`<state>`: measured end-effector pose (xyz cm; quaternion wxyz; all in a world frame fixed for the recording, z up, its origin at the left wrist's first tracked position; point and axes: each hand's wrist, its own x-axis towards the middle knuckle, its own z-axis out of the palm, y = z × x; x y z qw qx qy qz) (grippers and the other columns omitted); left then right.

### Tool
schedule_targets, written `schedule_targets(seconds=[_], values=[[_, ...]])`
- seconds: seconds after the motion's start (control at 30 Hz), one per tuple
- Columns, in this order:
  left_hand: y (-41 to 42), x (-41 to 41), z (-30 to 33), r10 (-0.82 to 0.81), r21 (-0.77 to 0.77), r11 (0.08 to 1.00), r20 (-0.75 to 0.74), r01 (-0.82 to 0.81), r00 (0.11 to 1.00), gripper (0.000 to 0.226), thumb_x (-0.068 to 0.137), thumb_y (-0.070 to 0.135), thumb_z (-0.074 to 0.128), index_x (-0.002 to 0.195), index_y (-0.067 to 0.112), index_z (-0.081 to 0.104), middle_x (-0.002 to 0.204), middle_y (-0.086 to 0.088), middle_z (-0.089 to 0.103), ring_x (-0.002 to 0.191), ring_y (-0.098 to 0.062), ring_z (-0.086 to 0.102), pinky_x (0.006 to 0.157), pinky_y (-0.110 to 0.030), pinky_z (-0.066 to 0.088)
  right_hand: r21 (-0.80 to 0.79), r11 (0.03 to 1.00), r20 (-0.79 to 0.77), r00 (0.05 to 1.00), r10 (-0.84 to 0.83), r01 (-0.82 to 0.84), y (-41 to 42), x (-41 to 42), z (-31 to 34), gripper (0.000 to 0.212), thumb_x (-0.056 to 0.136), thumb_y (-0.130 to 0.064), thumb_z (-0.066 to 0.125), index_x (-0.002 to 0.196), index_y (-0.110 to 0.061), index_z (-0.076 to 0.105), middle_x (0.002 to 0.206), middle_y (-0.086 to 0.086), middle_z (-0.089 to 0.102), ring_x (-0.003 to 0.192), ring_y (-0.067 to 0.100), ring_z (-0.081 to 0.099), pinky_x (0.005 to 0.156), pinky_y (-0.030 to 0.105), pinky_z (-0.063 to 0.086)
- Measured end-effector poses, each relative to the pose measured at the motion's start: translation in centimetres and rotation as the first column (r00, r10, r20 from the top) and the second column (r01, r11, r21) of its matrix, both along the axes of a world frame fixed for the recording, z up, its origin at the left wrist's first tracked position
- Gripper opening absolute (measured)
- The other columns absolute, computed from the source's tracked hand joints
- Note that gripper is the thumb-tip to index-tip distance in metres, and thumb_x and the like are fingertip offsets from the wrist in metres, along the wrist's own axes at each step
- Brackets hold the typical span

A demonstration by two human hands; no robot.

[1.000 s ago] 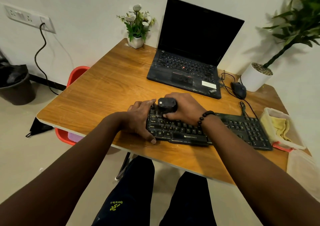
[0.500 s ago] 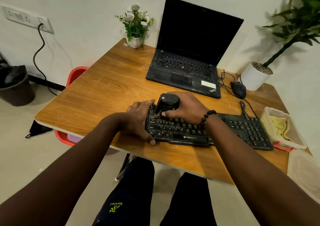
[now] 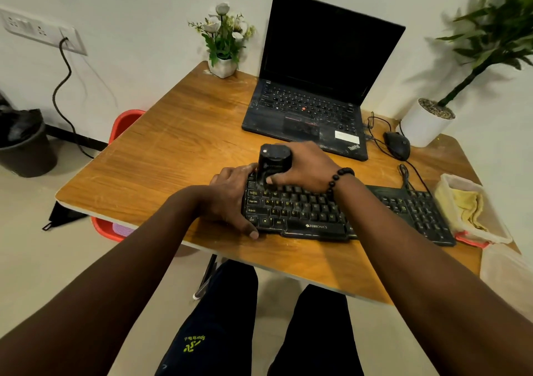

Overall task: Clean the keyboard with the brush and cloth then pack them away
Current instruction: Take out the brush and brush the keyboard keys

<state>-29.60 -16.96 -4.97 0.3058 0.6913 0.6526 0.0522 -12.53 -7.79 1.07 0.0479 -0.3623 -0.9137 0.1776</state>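
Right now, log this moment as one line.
stage: brushing | right hand: grips brush | left hand: steadies keyboard | cloth: in container

The keyboard (image 3: 331,211) lies along the near edge of the tabletop (image 3: 173,150), toward the right. The left hand (image 3: 230,199) rests at the keyboard's left end; the right hand (image 3: 302,168) holds the brush (image 3: 272,162) on the keyboard's far left corner. Behind the keyboard, at the far edge, stands the laptop (image 3: 317,87). The flower pot (image 3: 223,67) sits at the far left corner. The mouse (image 3: 398,144) lies right of the laptop, with the plant pot (image 3: 424,123) just behind it at the far right corner. The box (image 3: 496,225) sits at the right edge, beside the keyboard's right end, with the cloth (image 3: 468,208) inside it.
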Motion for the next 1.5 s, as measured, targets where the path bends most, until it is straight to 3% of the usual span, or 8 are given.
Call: schedule_targets(seconds=[0.13,0.3,0.47,0.8,0.93,1.13,1.27,1.5], values=[[0.0,0.0,0.2,0.014,-0.021,1.000,0.013,-0.013,1.000,0.152,0.054,0.057,0.091,0.154,0.028,-0.019,0.161,-0.002,0.003,0.146,-0.031,0.004,0.119,-0.051,0.014,0.162,0.986,0.011,0.999,-0.045,0.042,0.7,-0.3,-0.5,0.032,0.076,-0.025,0.077,0.104,-0.015,0.063,0.099,-0.003,0.064,0.093,0.015,0.060,0.075,0.023,0.046],[0.1,-0.1,0.1,0.007,-0.030,1.000,0.002,-0.007,1.000,0.152,0.053,0.058,0.091,0.154,0.028,-0.020,0.161,-0.002,0.002,0.146,-0.031,0.003,0.119,-0.051,0.013,-0.017,1.000,-0.002,1.000,0.022,-0.022,0.1,0.3,-0.4,0.033,0.075,-0.031,0.079,0.102,-0.022,0.062,0.095,-0.011,0.065,0.088,0.006,0.058,0.068,0.011,0.040],[0.2,0.0,0.4,0.043,-0.046,0.998,0.013,-0.042,0.999,0.150,0.052,0.056,0.092,0.154,0.030,-0.015,0.158,-0.003,0.007,0.145,-0.032,0.008,0.117,-0.051,0.019,0.178,0.984,-0.012,1.000,0.006,-0.003,0.0,-1.2,-0.6,0.028,0.076,-0.026,0.078,0.097,-0.016,0.062,0.093,-0.005,0.063,0.086,0.012,0.058,0.071,0.022,0.047],[0.3,-0.1,0.0,0.036,-0.046,0.998,0.025,-0.035,0.999,0.155,0.051,0.058,0.092,0.153,0.032,-0.023,0.160,-0.004,0.003,0.146,-0.034,0.005,0.118,-0.053,0.016,-0.064,0.995,-0.056,0.995,-0.080,0.077,0.7,0.3,-0.6,0.041,0.076,-0.032,0.077,0.111,-0.020,0.060,0.099,-0.009,0.063,0.087,0.006,0.057,0.067,0.014,0.041],[0.3,-0.1,0.0,0.016,-0.035,0.999,0.041,-0.014,0.999,0.154,0.054,0.055,0.091,0.153,0.030,-0.024,0.161,-0.003,0.002,0.147,-0.031,0.003,0.119,-0.052,0.014,0.120,0.985,-0.048,0.991,-0.123,0.128,0.9,-0.1,-0.9,0.036,0.076,-0.026,0.077,0.107,-0.015,0.061,0.101,-0.003,0.063,0.094,0.014,0.058,0.073,0.019,0.040],[-0.2,-1.2,-0.1,-0.042,-0.018,0.999,0.123,0.044,0.992,0.161,0.051,0.050,0.094,0.151,0.025,-0.029,0.164,0.001,-0.009,0.151,-0.023,-0.005,0.123,-0.050,0.007,-0.110,0.994,-0.099,0.995,-0.019,0.008,-1.0,-0.2,-0.2,0.041,0.076,-0.034,0.078,0.112,-0.023,0.061,0.100,-0.013,0.064,0.090,0.003,0.058,0.069,0.011,0.041],[-0.1,-1.2,-0.2,-0.018,-0.020,1.000,0.110,0.020,0.994,0.162,0.049,0.051,0.094,0.152,0.023,-0.028,0.164,-0.002,-0.005,0.151,-0.025,-0.002,0.123,-0.048,0.009,0.053,0.998,-0.048,0.998,-0.028,0.030,-0.5,-1.3,-0.7,0.036,0.076,-0.029,0.078,0.106,-0.019,0.062,0.103,-0.006,0.065,0.096,0.011,0.058,0.074,0.017,0.040],[0.3,-1.4,-0.4,0.018,-0.060,0.998,0.060,-0.014,0.998,0.165,0.044,0.058,0.093,0.151,0.026,-0.028,0.165,-0.002,-0.007,0.151,-0.030,-0.003,0.123,-0.050,0.009,-0.014,1.000,-0.035,0.999,-0.022,0.022,-0.5,-1.6,-0.7,0.037,0.076,-0.030,0.077,0.108,-0.020,0.062,0.100,-0.009,0.064,0.091,0.007,0.056,0.071,0.017,0.040]])
